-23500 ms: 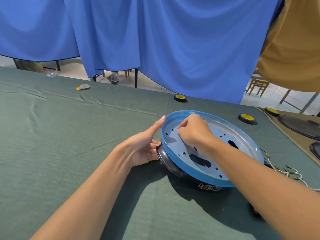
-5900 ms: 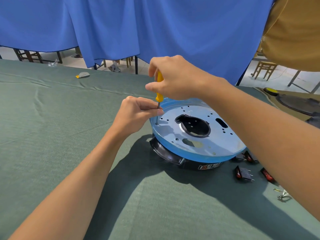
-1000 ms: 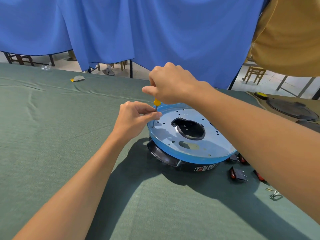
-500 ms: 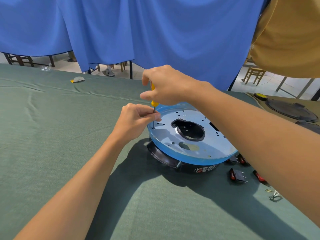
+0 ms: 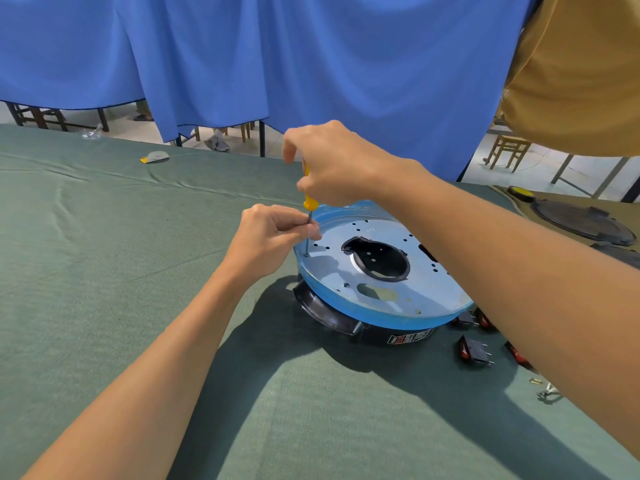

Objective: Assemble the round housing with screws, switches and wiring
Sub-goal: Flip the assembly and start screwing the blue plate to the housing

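Observation:
The round housing lies on the green table cloth, a blue-filmed metal plate over a black base with a large hole in the middle. My right hand grips the yellow handle of a screwdriver that stands upright with its tip at a hole near the plate's left rim. My left hand pinches the screwdriver's metal shaft just above the plate. A screw under the tip is too small to make out.
Black and red rocker switches lie to the right of the housing, with small metal terminals further right. Dark round parts rest on a tan cloth at the far right. A blue curtain hangs behind the table. A small grey and yellow piece lies far left.
My right hand has risen slightly on the screwdriver handle and turned. My left hand stays pinched on the shaft. The housing has not moved.

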{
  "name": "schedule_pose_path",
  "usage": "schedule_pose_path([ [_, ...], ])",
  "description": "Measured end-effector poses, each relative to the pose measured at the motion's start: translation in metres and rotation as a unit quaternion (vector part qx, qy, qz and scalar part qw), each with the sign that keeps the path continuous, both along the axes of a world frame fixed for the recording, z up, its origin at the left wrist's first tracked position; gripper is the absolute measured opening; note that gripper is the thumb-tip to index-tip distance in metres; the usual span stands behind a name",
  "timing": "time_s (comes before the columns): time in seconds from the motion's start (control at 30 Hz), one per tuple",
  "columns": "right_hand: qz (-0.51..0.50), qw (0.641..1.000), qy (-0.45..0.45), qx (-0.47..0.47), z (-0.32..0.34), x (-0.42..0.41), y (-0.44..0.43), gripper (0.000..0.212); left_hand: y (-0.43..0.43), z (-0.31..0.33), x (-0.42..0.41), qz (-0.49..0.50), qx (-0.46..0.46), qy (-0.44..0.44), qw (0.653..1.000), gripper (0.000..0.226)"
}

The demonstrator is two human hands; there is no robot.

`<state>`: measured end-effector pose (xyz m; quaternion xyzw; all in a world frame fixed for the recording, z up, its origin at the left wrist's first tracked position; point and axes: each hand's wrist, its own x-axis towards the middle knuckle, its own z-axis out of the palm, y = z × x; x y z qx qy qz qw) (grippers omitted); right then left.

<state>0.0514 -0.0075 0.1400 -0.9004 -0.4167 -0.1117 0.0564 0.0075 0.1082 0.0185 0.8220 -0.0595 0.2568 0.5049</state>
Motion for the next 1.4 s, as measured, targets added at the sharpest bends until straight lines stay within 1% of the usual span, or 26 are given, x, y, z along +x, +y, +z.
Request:
schedule_pose_path([
  [0.07,-0.006,1.0,-0.018,0.004,0.0,0.0,0.0,0.019,0.0,-0.001,0.0,-0.004,0.025,0.005,1.0,0.01],
  [0.13,-0.025,0.998,-0.057,0.0,-0.003,-0.001,0.001,0.012,-0.001,-0.002,0.0,0.004,0.013,-0.002,1.0,0.006],
  [0.23,-0.053,0.995,-0.088,-0.01,-0.008,-0.005,0.001,0.02,-0.002,-0.002,0.0,0.032,-0.017,-0.009,0.999,0.013],
  [0.3,-0.055,0.997,-0.057,-0.02,-0.007,-0.004,0.0,0.027,-0.001,-0.002,0.0,0.014,-0.027,-0.002,1.0,0.008],
  [0.37,-0.024,0.999,0.002,-0.037,-0.003,-0.003,0.0,0.027,0.001,0.0,-0.001,-0.004,-0.042,0.002,0.999,0.015],
  [0.43,0.002,0.999,0.029,-0.04,0.002,0.0,-0.001,0.027,0.002,0.0,0.0,-0.019,-0.034,0.005,0.999,0.018],
  [0.5,-0.001,1.0,0.015,-0.023,0.002,0.001,-0.001,0.019,0.001,-0.001,0.0,-0.03,-0.01,0.009,0.999,0.015],
  [0.53,-0.009,1.0,-0.001,-0.012,0.0,0.002,-0.001,0.011,0.0,-0.002,0.0,-0.028,-0.006,0.006,1.0,0.014],
  [0.57,-0.022,1.0,-0.018,-0.004,-0.003,0.001,-0.001,0.009,-0.001,-0.002,0.0,-0.021,-0.01,0.001,1.0,0.013],
  [0.67,-0.056,0.996,-0.066,-0.007,-0.011,-0.002,0.0,0.022,-0.002,-0.003,0.0,0.014,-0.026,-0.02,0.999,0.016],
  [0.7,-0.061,0.996,-0.064,-0.013,-0.01,-0.002,0.0,0.025,-0.002,-0.003,0.0,0.016,-0.026,-0.022,0.999,0.017],
  [0.77,-0.047,0.998,-0.027,-0.028,-0.006,-0.001,0.001,0.03,0.0,-0.002,0.0,0.006,-0.029,-0.018,0.999,0.015],
  [0.83,-0.009,0.999,0.001,-0.044,-0.001,0.0,0.002,0.025,0.002,-0.003,0.001,-0.001,-0.021,-0.016,1.0,0.01],
  [0.9,0.01,0.999,0.009,-0.032,0.002,0.0,0.0,0.024,0.003,-0.003,0.002,-0.012,-0.004,-0.007,1.0,0.007],
  [1.0,-0.008,1.0,-0.023,-0.003,-0.002,0.001,-0.001,0.008,0.0,-0.004,0.001,-0.023,0.017,-0.01,1.0,0.011],
  [1.13,-0.046,0.997,-0.055,-0.007,-0.01,-0.001,0.0,0.023,-0.003,-0.005,0.001,0.024,-0.006,-0.043,0.999,0.008],
  [1.2,-0.055,0.998,-0.035,-0.027,-0.007,-0.001,0.0,0.029,-0.002,-0.004,0.002,0.019,-0.013,-0.036,0.999,0.006],
  [1.23,-0.043,0.998,-0.016,-0.038,-0.004,0.0,0.0,0.03,-0.001,-0.003,0.002,0.013,-0.016,-0.028,0.999,0.003],
  [1.33,0.011,0.999,0.009,-0.044,0.002,0.003,0.001,0.018,0.003,-0.002,0.002,-0.011,0.005,-0.013,1.0,0.005],
  [1.4,0.009,1.0,-0.009,-0.028,0.0,0.004,0.002,0.009,0.002,-0.002,0.002,-0.024,0.017,-0.008,1.0,0.007],
])
